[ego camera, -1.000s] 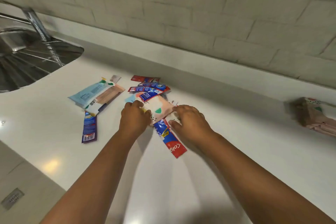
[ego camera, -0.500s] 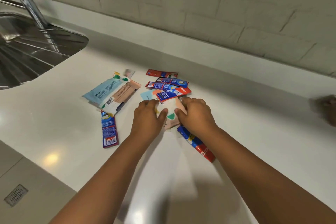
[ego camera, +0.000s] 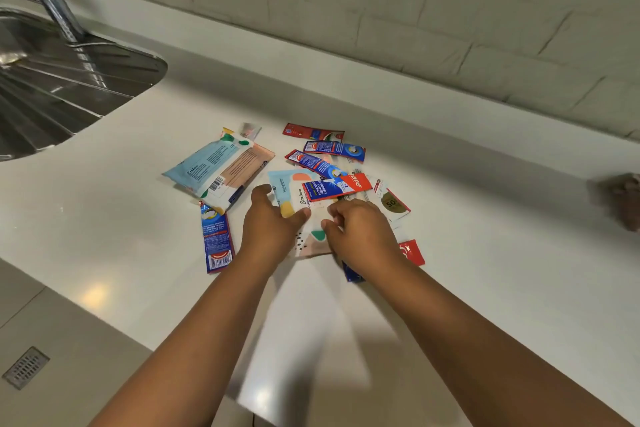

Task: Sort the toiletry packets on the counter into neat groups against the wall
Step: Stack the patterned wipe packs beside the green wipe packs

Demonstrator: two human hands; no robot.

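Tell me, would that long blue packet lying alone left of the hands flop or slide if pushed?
The blue packet looks thin and flat, so it would probably bend limply when lifted by one end. Its glossy film on the smooth white counter suggests it would slide easily. It seems light, and being flat it should not roll.

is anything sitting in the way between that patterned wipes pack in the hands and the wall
Yes. A red and blue toothpaste sachet lies across the top of the patterned wipes pack, and three more sachets lie scattered on the counter between it and the wall.
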